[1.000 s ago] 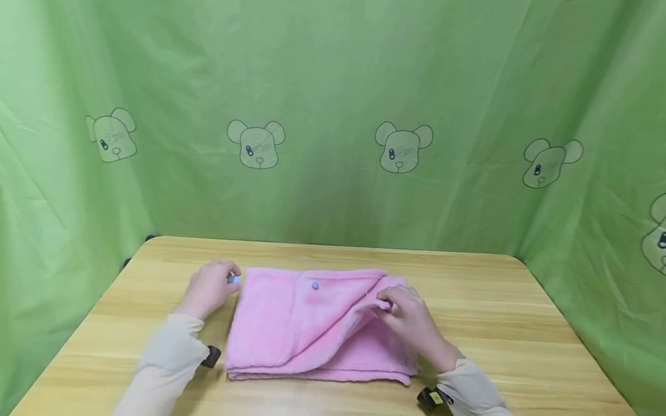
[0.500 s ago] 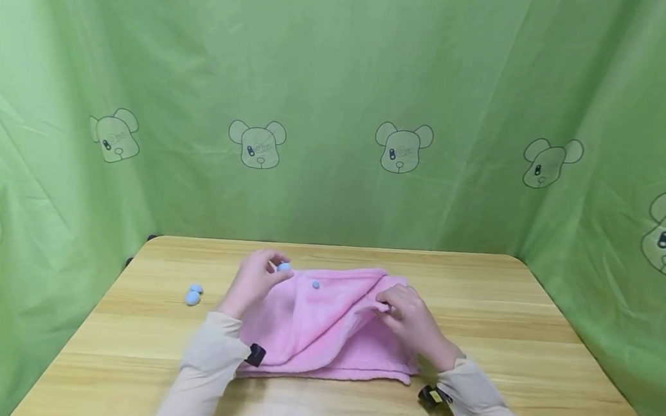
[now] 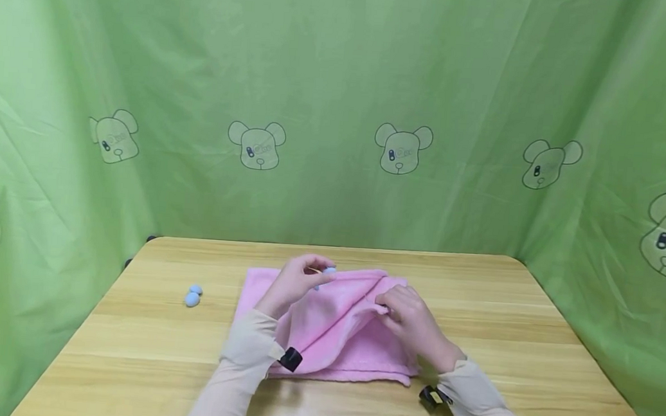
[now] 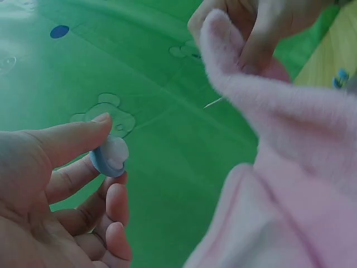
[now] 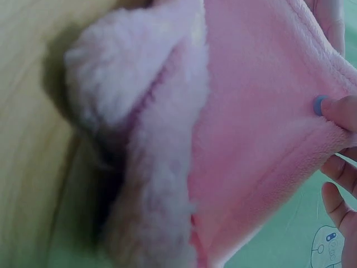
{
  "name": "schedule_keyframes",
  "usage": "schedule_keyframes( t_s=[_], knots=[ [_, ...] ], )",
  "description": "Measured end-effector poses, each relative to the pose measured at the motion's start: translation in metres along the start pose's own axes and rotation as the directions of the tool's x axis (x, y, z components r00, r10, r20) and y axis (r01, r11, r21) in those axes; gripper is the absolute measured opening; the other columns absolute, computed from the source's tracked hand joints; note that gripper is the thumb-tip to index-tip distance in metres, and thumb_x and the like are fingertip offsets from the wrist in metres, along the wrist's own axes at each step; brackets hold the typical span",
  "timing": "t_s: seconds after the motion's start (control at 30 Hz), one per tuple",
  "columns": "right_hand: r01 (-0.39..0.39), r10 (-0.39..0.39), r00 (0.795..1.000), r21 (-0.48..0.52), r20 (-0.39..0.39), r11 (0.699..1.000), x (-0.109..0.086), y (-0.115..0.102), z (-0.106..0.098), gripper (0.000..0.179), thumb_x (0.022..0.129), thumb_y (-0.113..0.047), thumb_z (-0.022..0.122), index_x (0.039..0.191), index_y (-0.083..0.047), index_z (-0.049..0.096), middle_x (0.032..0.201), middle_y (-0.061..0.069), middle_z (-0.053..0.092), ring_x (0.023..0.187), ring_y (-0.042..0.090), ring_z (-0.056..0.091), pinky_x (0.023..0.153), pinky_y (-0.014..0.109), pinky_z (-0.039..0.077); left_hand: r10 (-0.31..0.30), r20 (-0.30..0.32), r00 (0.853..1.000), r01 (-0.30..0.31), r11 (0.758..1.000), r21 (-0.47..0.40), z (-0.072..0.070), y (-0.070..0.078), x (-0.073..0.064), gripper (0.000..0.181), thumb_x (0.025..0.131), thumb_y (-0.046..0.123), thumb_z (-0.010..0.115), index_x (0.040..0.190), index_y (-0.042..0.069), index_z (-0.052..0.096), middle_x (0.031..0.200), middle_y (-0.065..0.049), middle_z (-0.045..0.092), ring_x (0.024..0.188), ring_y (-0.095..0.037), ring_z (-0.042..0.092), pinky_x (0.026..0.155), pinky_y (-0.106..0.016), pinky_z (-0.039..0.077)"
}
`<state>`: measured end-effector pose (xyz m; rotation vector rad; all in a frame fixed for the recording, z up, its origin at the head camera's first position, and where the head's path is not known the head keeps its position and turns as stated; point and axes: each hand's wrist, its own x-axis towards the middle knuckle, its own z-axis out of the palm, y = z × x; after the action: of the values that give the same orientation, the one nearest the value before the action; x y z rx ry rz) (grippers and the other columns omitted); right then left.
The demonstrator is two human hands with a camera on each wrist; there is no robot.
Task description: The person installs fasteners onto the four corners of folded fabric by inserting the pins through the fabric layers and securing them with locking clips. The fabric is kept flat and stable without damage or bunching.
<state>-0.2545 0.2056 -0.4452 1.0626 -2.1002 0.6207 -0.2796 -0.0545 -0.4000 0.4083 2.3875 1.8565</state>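
Observation:
A pink plush cloth (image 3: 352, 354) lies folded on the wooden table, its upper layer lifted toward the right. My right hand (image 3: 415, 320) grips the lifted edge. In the right wrist view its thumb presses a round blue disc (image 5: 319, 105) against the fabric. A thin pale pin (image 4: 212, 103) pokes out of the cloth near those fingers in the left wrist view. Between thumb and fingertips, my left hand (image 3: 293, 286) pinches a small blue cap with a white inside (image 4: 111, 155). It hangs over the cloth's far edge, apart from the pin.
Two light-blue round pieces (image 3: 193, 296) lie on the table left of the cloth. A blue button-like dot (image 3: 316, 288) on the cloth is partly hidden by the left hand. Green curtains (image 3: 340, 105) enclose the table (image 3: 532, 351) at the back and sides.
My left hand has moved right from beside the cloth to above it, carrying the blue cap. The two blue pieces have come into sight. The right hand keeps its grip in place.

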Motion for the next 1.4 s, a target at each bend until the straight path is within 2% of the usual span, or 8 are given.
schedule_keyframes(
  t_s=[0.13, 0.3, 0.43, 0.7, 0.83, 1.03, 1.3, 1.4],
  knots=[
    [0.02, -0.02, 1.0, -0.016, 0.019, 1.0, 0.001, 0.0, -0.002, 0.018, 0.073, -0.008, 0.074, 0.09, -0.011, 0.068, 0.084, -0.004, 0.067, 0.08, 0.011, 0.058, 0.077, 0.027, 0.046, -0.038, 0.075, 0.997, 0.042, 0.998, -0.052, 0.008, -0.007, 0.007, 0.029, 0.09, 0.017, 0.068, 0.117, 0.006, 0.066, 0.108, -0.011, 0.068, 0.091, -0.015, 0.06, 0.088, -0.045, 0.051],
    [0.041, -0.039, 0.998, -0.025, 0.058, 0.999, 0.001, -0.001, -0.003, 0.02, 0.074, -0.01, 0.074, 0.093, -0.012, 0.069, 0.091, -0.002, 0.07, 0.087, 0.013, 0.062, 0.084, 0.031, 0.047, -0.085, 0.149, 0.985, 0.103, 0.988, -0.115, 0.016, -0.016, 0.011, 0.034, 0.091, 0.021, 0.067, 0.121, 0.006, 0.064, 0.112, -0.01, 0.068, 0.106, -0.033, 0.061, 0.088, -0.04, 0.051],
    [0.079, -0.077, 0.995, -0.022, 0.059, 0.997, 0.0, 0.0, -0.003, 0.02, 0.073, -0.011, 0.075, 0.092, -0.013, 0.069, 0.091, -0.002, 0.071, 0.089, 0.015, 0.062, 0.085, 0.032, 0.047, -0.115, 0.181, 0.977, 0.145, 0.976, -0.162, 0.025, -0.02, 0.013, 0.035, 0.089, 0.022, 0.068, 0.121, 0.006, 0.064, 0.115, -0.01, 0.068, 0.111, -0.034, 0.061, 0.09, -0.035, 0.051],
    [0.106, -0.105, 0.993, -0.026, 0.053, 0.994, 0.001, 0.0, -0.002, 0.024, 0.068, -0.01, 0.079, 0.09, -0.012, 0.07, 0.092, -0.001, 0.072, 0.089, 0.017, 0.064, 0.085, 0.033, 0.048, -0.162, 0.209, 0.965, 0.201, 0.962, -0.184, 0.037, -0.018, 0.01, 0.035, 0.088, 0.021, 0.071, 0.12, 0.009, 0.065, 0.102, -0.001, 0.068, 0.106, -0.032, 0.062, 0.086, -0.033, 0.052],
    [0.086, -0.084, 0.994, -0.025, 0.069, 0.996, 0.001, -0.001, -0.002, 0.024, 0.068, -0.009, 0.08, 0.09, -0.011, 0.07, 0.094, 0.0, 0.072, 0.092, 0.018, 0.064, 0.088, 0.035, 0.048, -0.158, 0.221, 0.962, 0.207, 0.954, -0.217, 0.04, -0.019, 0.01, 0.033, 0.088, 0.016, 0.07, 0.12, 0.008, 0.065, 0.097, 0.001, 0.066, 0.085, -0.02, 0.062, 0.076, -0.028, 0.051],
    [0.105, -0.104, 0.993, -0.024, 0.054, 0.994, 0.0, 0.001, 0.0, 0.027, 0.066, -0.008, 0.08, 0.09, -0.013, 0.069, 0.094, 0.0, 0.072, 0.092, 0.018, 0.064, 0.088, 0.036, 0.048, -0.154, 0.239, 0.959, 0.212, 0.948, -0.239, 0.043, -0.02, 0.011, 0.033, 0.088, 0.013, 0.069, 0.12, 0.006, 0.064, 0.097, -0.001, 0.064, 0.061, -0.005, 0.045, 0.061, -0.021, 0.042],
    [0.094, -0.093, 0.994, -0.02, 0.064, 0.995, 0.0, 0.0, -0.001, 0.026, 0.067, -0.008, 0.079, 0.091, -0.013, 0.07, 0.096, -0.001, 0.072, 0.094, 0.017, 0.064, 0.089, 0.034, 0.047, -0.141, 0.236, 0.961, 0.195, 0.955, -0.223, 0.045, -0.021, 0.01, 0.033, 0.087, 0.014, 0.071, 0.119, 0.008, 0.066, 0.094, 0.003, 0.064, 0.07, -0.009, 0.05, 0.063, -0.021, 0.043],
    [0.085, -0.083, 0.994, -0.022, 0.071, 0.996, 0.0, 0.0, -0.002, 0.024, 0.069, -0.01, 0.078, 0.092, -0.011, 0.07, 0.097, 0.0, 0.072, 0.095, 0.017, 0.064, 0.091, 0.034, 0.046, -0.142, 0.253, 0.957, 0.217, 0.929, -0.298, 0.047, -0.022, 0.01, 0.036, 0.087, 0.009, 0.07, 0.122, 0.002, 0.063, 0.092, 0.004, 0.063, 0.07, -0.008, 0.051, 0.065, -0.022, 0.044]
  ],
)
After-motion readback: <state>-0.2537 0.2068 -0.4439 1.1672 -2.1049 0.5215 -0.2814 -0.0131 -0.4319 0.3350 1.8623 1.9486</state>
